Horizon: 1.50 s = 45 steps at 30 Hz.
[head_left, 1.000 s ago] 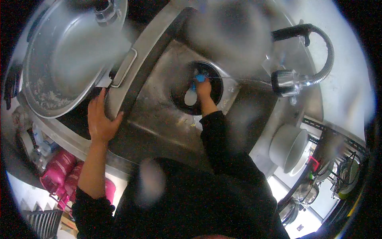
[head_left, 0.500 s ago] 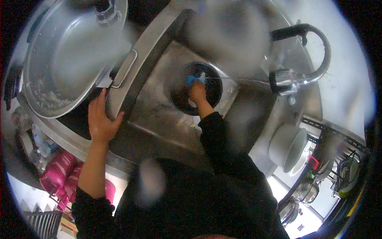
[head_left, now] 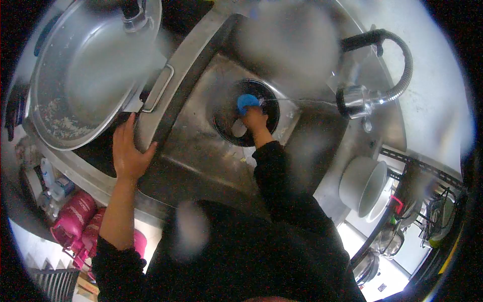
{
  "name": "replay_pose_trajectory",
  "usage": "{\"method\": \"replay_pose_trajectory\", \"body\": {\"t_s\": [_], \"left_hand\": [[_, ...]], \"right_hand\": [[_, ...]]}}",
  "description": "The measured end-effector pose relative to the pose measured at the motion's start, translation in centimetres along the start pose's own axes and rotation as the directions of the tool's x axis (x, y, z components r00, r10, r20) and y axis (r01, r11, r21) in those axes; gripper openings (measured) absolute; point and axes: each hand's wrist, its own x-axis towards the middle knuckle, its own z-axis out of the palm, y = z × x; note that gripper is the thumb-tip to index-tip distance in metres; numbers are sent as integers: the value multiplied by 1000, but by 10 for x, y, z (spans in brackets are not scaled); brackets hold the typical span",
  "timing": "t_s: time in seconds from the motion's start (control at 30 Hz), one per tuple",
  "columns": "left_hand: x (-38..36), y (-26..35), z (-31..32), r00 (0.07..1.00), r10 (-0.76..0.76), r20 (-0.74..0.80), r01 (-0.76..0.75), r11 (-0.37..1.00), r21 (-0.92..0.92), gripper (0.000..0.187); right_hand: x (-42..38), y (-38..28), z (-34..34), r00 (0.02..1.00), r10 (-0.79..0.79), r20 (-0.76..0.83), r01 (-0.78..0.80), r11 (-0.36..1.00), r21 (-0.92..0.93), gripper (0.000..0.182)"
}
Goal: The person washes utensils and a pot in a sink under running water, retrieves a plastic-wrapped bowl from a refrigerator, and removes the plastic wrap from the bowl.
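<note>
In the sink basin [head_left: 201, 146], my right hand [head_left: 254, 121] is closed on a soft blue sponge or cloth [head_left: 247, 103]. The hand reaches down inside a dark round pan [head_left: 274, 113], whose full depth I cannot make out. A thin stream of water runs into the pan from the tap head [head_left: 354, 100]. My left hand [head_left: 130, 153] has its fingers stretched out over the steel sink edge at the left. Its fingertips lie close to a large metal pot [head_left: 75, 85] with a wire handle [head_left: 163, 88], and nothing is held in it.
Right of the sink stands a white pot [head_left: 359, 183], above shelves with metal bowls [head_left: 387, 241] and a dish rack [head_left: 437, 221]. Pink gas cylinders [head_left: 75, 211] and bottles [head_left: 48, 173] are at the lower left. Smears on the lens blur parts of the view.
The blue sponge or cloth has turned and now shows a rounder, larger face, as my right hand moves slightly inside the pan. My left hand stays at the sink edge.
</note>
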Motion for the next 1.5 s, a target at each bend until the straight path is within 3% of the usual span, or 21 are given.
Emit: {"method": "replay_pose_trajectory", "body": {"t_s": [0.07, 0.57, 0.67, 0.77, 0.87, 0.97, 1.07, 1.17, 1.27, 1.43, 1.5], "left_hand": [[0, 0, 0, 1000, -11, 5, 11, 1000, 0, 79], [0, 2, 0, 999, -30, 24, 30, 999, 27, 80], [0, 1, 0, 999, -29, 30, 29, 999, 21, 80], [-1, 3, -1, 998, -45, 36, 44, 999, 30, 81], [1, 3, -1, 998, -49, 42, 48, 999, 22, 81], [1, 4, -1, 997, -51, 51, 50, 999, 16, 81], [0, 4, 0, 998, -52, 47, 51, 999, 19, 82], [2, 5, -2, 996, -61, 64, 61, 998, 0, 82], [1, 5, -2, 993, -85, 78, 84, 996, 25, 82], [3, 6, -3, 989, -111, 96, 108, 993, 37, 82], [2, 5, -3, 991, -103, 90, 101, 995, 23, 82]], "right_hand": [[1, 4, 5, 997, -16, -76, 9, 996, -94, 46], [13, 21, 43, 991, -131, 41, 137, 953, -270, 47], [10, 18, 51, 980, -156, -122, 120, 957, -265, 47], [-3, -1, 40, 886, -208, -415, 102, 959, -263, 44], [-8, -27, 24, 883, -377, -281, 319, 919, -231, 37], [2, -45, 27, 944, -315, -93, 292, 935, -200, 26], [29, -44, 54, 971, -213, 108, 203, 975, 92, 27], [13, -61, 22, 994, -110, 1, 109, 988, 112, 34], [17, -69, 31, 980, 19, -197, 11, 989, 149, 44], [12, -73, 15, 997, -13, -77, 25, 986, 163, 46], [38, -60, 52, 989, -80, -122, 90, 992, 83, 44]]}}
